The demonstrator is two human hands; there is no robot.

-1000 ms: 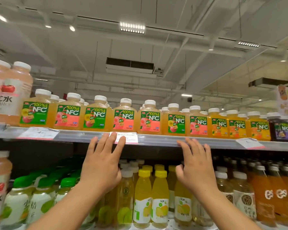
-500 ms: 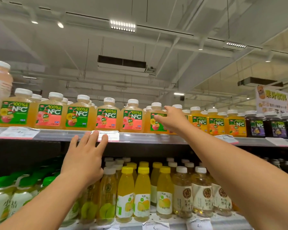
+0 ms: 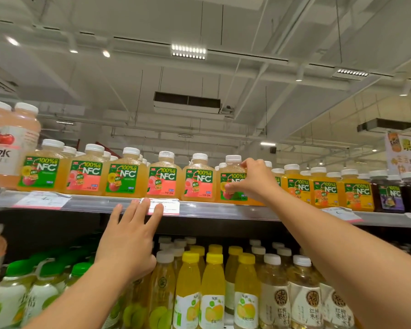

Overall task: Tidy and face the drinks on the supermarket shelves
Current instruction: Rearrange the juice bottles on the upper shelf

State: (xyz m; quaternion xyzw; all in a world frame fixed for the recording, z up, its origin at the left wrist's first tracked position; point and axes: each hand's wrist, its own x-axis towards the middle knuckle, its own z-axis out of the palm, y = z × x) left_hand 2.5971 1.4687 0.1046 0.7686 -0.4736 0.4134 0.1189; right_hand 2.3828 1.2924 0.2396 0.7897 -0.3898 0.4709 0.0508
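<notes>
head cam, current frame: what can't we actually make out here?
- Green-label juice bottle: the right hand covers the right part of its label.
- Price tag: print too small, and the left hand has fingertips over its left end.
- Rear juice rows: hidden by the front bottles, only caps show.
- Apple drink bottle: cut off by the left edge.
- Hanging sign: cut off by the right edge.

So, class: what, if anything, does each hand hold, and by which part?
The right hand grips a green-label NFC bottle by its shoulder and label front. The left hand holds nothing; its fingertips reach the shelf edge.
</notes>
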